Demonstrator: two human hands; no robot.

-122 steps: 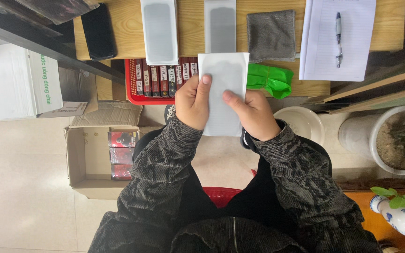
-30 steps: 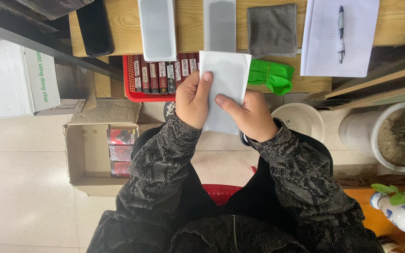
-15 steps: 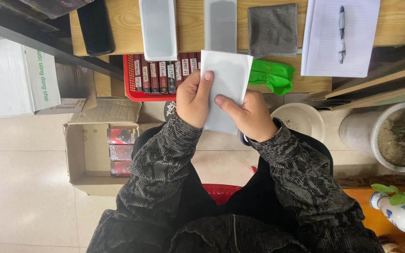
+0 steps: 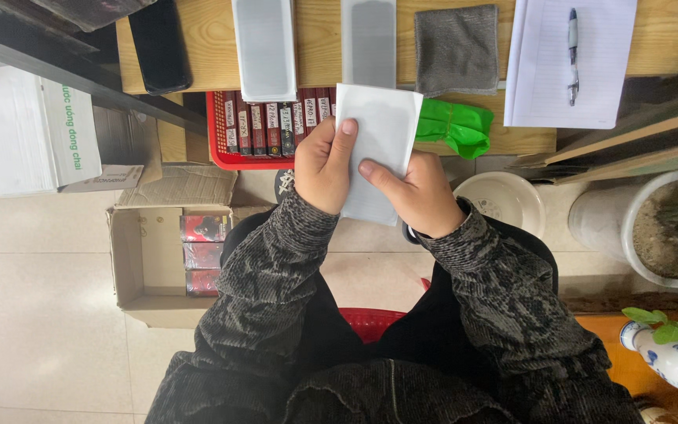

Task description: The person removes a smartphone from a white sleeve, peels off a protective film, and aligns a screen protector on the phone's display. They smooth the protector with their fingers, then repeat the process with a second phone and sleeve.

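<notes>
I hold a flat white rectangular packet [image 4: 382, 133] upright in front of me, over my lap. My left hand [image 4: 322, 166] grips its left edge with the thumb pressed on the face. My right hand [image 4: 416, 192] holds the lower right part, its thumb laid across the front. Just beyond the packet lies the edge of a wooden desk [image 4: 315, 47]. On the desk, two similar pale flat packets [image 4: 263, 47] [image 4: 368, 41] lie side by side.
A black phone [image 4: 158, 43], a grey cloth [image 4: 456, 49] and a notepad with a pen [image 4: 570, 59] lie on the desk. A red basket of small boxes [image 4: 256, 126] and a green bag [image 4: 455, 128] sit below. An open cardboard box [image 4: 166, 251] stands on the tiled floor; plant pots [image 4: 668, 228] at right.
The packet has tilted slightly and my thumbs have shifted a little on its face. Nothing else has moved.
</notes>
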